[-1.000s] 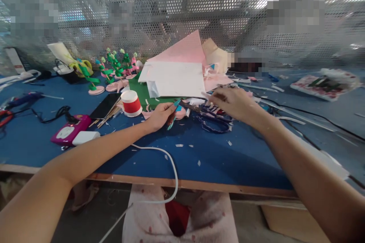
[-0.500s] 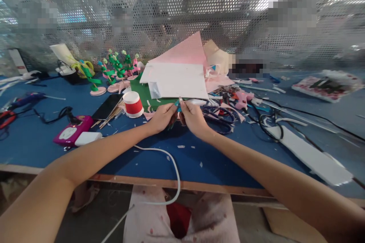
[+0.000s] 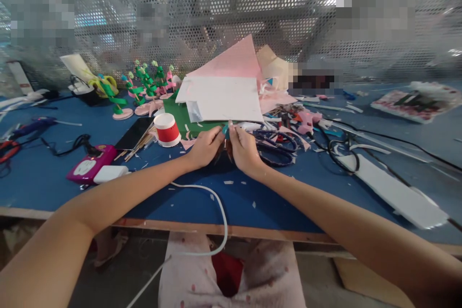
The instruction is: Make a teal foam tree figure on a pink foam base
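Contact from both sides now — small teal piece (image 3: 225, 130) pinched by left hand (image 3: 205, 148) and right hand (image 3: 246, 149), just before the white sheet (image 3: 228, 100). No longer held one-handed, so probably steadier for fine fingerwork.

The blue piece (image 3: 225, 130) looks like paper, and the white sheet (image 3: 227, 98) like smooth, matt card. The magenta adapter (image 3: 91, 163) looks like glossy plastic, the thin sticks (image 3: 141, 144) bare wood, the perforated screen (image 3: 234, 2) shiny metal.
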`<state>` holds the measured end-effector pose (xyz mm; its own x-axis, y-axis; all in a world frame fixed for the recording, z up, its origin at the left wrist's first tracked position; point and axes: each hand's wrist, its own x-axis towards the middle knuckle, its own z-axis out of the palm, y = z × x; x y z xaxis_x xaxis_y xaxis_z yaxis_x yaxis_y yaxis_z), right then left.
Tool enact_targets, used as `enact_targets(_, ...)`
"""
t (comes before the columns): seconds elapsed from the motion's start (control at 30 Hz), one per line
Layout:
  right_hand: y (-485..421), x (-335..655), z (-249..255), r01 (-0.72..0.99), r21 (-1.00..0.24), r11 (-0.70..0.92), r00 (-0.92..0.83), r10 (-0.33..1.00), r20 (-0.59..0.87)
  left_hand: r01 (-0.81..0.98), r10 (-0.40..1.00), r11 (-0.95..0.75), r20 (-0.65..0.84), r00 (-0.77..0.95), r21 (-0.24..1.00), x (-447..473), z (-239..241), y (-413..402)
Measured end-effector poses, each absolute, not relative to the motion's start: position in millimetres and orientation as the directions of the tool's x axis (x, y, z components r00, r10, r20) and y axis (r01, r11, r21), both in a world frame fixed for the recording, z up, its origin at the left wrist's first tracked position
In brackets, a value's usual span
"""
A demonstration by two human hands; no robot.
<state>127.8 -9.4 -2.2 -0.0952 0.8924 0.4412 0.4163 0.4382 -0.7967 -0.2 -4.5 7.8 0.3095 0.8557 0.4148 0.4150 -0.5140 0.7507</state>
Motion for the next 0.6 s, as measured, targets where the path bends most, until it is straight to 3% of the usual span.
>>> enact_targets(0.27,-13,124,-2,0.392,-0.808,0.44,-0.096,0.893,0.44,0.336,0.85,-0.51,0.405,0.337,0.792,0,4,-6)
enact_targets(0.6,-17,129,9,-0.026,-0.977,0.213,-0.302,0.93,0.21,0.532,0.686,-0.715,0.603,0.407,0.454,-8,4,-6)
